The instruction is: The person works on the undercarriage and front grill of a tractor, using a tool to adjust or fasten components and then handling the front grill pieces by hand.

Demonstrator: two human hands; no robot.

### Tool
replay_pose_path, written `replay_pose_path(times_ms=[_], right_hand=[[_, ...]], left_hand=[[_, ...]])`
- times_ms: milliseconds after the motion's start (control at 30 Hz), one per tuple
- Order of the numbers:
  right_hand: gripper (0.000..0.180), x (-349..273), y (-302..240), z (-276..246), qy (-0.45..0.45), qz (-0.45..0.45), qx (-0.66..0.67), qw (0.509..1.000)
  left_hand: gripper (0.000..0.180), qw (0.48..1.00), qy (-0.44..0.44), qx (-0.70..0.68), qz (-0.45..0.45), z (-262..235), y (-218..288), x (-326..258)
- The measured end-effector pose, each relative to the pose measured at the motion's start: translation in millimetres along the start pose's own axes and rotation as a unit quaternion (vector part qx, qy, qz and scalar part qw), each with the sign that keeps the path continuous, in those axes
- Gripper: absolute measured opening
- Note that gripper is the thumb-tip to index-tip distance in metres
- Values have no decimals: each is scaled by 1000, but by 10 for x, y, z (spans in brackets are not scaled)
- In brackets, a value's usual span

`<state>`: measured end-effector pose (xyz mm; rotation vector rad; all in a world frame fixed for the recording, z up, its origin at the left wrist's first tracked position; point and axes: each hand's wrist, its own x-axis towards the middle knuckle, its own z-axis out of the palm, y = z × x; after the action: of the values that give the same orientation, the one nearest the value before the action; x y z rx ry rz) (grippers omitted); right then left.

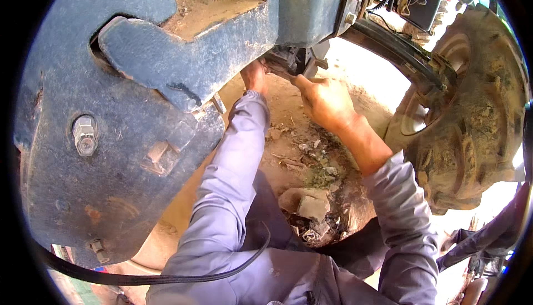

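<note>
My left hand [256, 75] reaches up beneath a thick blue metal bracket [216, 63]. Its wrist and the back of the hand show, while its fingers are hidden under the bracket and against a dark part. My right hand [328, 103] is closed, knuckles up, with its forefinger and thumb side against the lower edge of that dark, dirty part [288, 59] under the blue frame [308, 10]. A thin edge runs between the two hands; whether it is a tool or a piece of the machine, I cannot tell. What the right fingers grip is hidden.
A big blue plate with bolts [85, 135] fills the left side. At the right stands a muddy tractor tyre [472, 116] on an axle [397, 55]. Stones and debris [312, 205] lie on the ground below. A black cable [183, 278] crosses in front of me.
</note>
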<state>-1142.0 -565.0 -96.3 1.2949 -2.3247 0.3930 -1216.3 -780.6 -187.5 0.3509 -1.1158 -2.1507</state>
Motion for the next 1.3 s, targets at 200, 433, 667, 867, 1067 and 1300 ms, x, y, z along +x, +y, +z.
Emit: replay_pose_path(times_ms=[200,433,667,867,1067,1300], right_hand=[[13,-219,-145,-89,-31,27,-12,999],[17,-268,-108,-241,-39,58,-8,998],[19,-124,-174,-285,-80,90,22,992],[20,45,-131,-361,-77,94,38,992],[20,160,-118,-360,-127,124,36,984],[25,232,-146,-454,-124,110,29,986]], left_hand=[[24,995,-23,-39,-89,-116,-174,-250],[22,994,-43,-22,-94,64,-294,-378],[21,995,-6,-17,-102,92,-285,-341],[15,994,12,-36,-105,106,-318,-209],[18,986,-7,-31,-166,268,-126,-323],[24,982,50,-30,-180,278,-95,-267]])
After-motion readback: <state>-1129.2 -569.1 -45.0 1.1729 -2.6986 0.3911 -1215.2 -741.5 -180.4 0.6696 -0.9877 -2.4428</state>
